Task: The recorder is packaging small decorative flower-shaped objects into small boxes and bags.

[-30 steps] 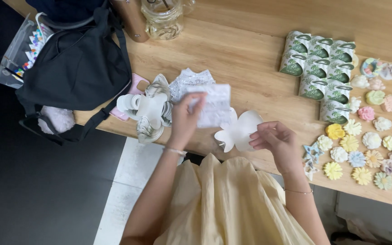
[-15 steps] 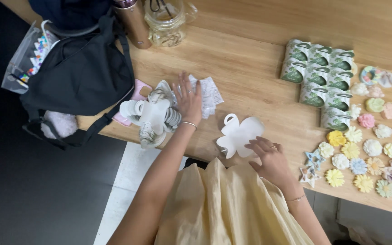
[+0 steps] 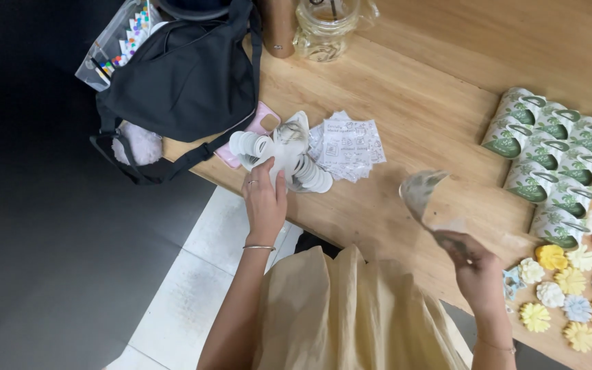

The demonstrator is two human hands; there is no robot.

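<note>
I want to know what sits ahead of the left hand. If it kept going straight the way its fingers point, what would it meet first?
Probably the white sticker rolls that the left hand already touches; beyond them lies the black bag.

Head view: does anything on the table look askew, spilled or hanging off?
The black bag overhangs the table's left edge, its strap dangling. The printed sheets lie fanned unevenly. The white roll cluster under the left hand sits near the edge. Nothing looks spilled.

White cutout, green-patterned boxes
</note>
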